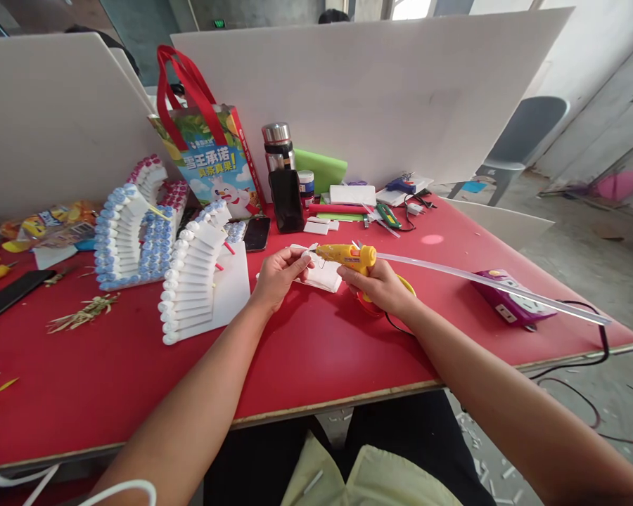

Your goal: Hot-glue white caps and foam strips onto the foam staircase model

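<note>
Glue gun: a yellow glue gun (348, 257) lay level above the surface, nozzle pointing left, tip touching the white piece; a black cord ran down from its handle.
Glue stick: one long clear stick (485, 282) stuck out of the gun's back, reaching right past the surface edge.
Right hand: the right hand (380, 287) had its grip closed around the gun's handle.
White piece: a small white paper piece (310, 249) was pinched at the nozzle tip, above the middle of the surface.
Left hand: the left hand (278, 275) had its grip closed on the white piece, fingertips pinching it.
White stack: a small pile of white paper (324, 275) lay on the surface just beneath both hands.
Surface: a red surface (306, 351) with a pale wooden edge.
Models: three stepped models of white rolled tubes, the nearest (195, 284) on a white card, a blue-tipped one (121, 239) to its left, a pink-tipped one (150, 174) behind.
Bag: one printed bag (216, 158) with red handles stood upright at the back; its contents could not be seen.
Flask: one steel flask (278, 144) stood beside the bag.
Phones: two dark phones, one upright (286, 200), one flat (256, 233).
Power strip: one purple strip (509, 301) lay at the right under the stick.
Boards: two white boards (401, 91) stood behind the surface.
Chair: one grey chair (522, 133) stood at the far right.
</note>
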Available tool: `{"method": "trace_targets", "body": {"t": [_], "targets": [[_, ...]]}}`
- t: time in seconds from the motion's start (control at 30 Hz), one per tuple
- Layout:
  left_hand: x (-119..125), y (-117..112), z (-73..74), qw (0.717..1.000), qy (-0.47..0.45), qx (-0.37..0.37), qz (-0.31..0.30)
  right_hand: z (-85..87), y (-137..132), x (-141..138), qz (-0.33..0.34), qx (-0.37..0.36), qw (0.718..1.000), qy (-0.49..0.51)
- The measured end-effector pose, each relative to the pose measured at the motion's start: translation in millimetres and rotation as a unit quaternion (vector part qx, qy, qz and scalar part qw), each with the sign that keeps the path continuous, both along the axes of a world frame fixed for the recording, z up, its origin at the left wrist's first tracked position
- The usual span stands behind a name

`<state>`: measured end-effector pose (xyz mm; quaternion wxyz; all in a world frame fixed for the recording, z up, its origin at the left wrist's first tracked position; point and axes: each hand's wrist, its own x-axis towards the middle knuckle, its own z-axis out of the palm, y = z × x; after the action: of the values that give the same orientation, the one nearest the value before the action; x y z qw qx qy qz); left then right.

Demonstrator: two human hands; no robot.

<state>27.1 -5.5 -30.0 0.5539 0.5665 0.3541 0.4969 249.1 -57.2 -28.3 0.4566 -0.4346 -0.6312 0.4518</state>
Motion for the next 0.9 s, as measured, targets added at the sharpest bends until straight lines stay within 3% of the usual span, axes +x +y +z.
{"method": "trace_targets", "body": {"t": [0.43,0.9], "targets": [[-0.4,-0.9,2.0,0.999,-0.030,-0.021,-0.010,1.9,0.2,2.3,0.009,0.019,0.999,-0.031],[1.5,-1.6,2.6,1.000,-0.003,-0.018,-0.014,6.1,-1.5,3.8,-0.007,0.012,0.999,-0.031]]}}
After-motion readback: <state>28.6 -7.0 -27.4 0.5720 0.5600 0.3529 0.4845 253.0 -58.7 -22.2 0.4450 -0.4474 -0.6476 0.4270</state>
